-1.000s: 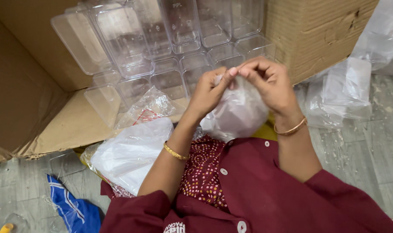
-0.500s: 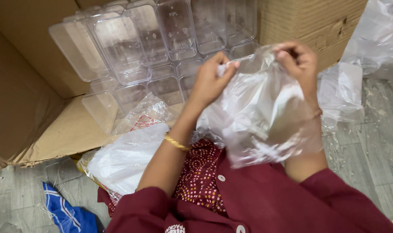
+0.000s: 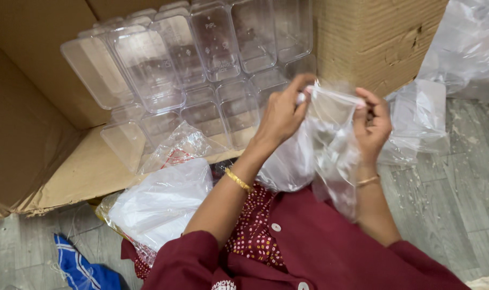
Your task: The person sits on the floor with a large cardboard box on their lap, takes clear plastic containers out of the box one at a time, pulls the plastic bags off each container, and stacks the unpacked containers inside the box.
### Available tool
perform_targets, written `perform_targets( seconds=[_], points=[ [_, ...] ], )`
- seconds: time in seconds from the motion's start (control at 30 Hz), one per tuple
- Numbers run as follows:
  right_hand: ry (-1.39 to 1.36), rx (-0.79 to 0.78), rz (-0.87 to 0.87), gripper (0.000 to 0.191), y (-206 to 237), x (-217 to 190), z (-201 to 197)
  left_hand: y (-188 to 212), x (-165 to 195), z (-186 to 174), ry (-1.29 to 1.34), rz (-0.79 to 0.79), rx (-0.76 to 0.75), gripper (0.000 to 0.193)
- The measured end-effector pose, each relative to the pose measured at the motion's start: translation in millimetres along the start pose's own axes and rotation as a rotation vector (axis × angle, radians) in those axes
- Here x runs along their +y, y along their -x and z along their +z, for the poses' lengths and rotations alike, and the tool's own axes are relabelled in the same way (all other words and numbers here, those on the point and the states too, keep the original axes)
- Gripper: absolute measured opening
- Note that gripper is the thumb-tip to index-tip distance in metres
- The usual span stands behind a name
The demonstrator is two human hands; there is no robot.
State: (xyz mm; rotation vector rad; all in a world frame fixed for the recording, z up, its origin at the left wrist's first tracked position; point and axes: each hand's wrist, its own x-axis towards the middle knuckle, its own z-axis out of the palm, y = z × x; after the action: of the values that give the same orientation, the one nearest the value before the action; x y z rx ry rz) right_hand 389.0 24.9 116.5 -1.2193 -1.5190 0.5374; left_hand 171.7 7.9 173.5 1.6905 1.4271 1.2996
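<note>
Plastic bag (image 3: 325, 156), clear and thin, is pinched at its upper edge by both of my hands, and it hangs crumpled from there down toward my lap. My left hand (image 3: 281, 114) closes thumb and fingers on the left corner of the bag mouth; my right hand (image 3: 372, 124) closes in the same way on the right corner, and the edge runs between the two grips. Each wrist carries a gold bangle (image 3: 238, 180). Below the bag I see my maroon garment (image 3: 330, 252) with white buttons. To the left of my left forearm, a bundle of white plastic (image 3: 161, 201) lies on my lap, with another clear wrapper touching its upper side. Beyond the hands, rows of clear plastic containers (image 3: 201, 64) lean inside an open cardboard box (image 3: 35, 134). A second cardboard box (image 3: 373, 37) stands behind my right hand. More clear plastic bags (image 3: 416, 121) lie on the grey floor just beside my right hand. A blue cloth (image 3: 78, 268) lies at lower left.
</note>
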Motion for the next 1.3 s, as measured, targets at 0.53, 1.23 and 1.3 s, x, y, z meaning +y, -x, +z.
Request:
perform_targets(
  seconds=[0.53, 1.23, 1.3],
  points=[
    [-0.536, -0.455, 0.251, 0.031, -27, 2, 84, 14, -25, -40, -0.143, -0.077, 0.181, 0.035],
    [-0.864, 0.791, 0.643, 0.049, -72, 192, -168, 52, 8, -161, -0.235, -0.3, -0.077, 0.044],
    [-0.77, 0.86, 0.701, 0.05, -76, 215, -170, 51, -14, -143, -0.241, -0.313, 0.014, 0.048]
  ],
)
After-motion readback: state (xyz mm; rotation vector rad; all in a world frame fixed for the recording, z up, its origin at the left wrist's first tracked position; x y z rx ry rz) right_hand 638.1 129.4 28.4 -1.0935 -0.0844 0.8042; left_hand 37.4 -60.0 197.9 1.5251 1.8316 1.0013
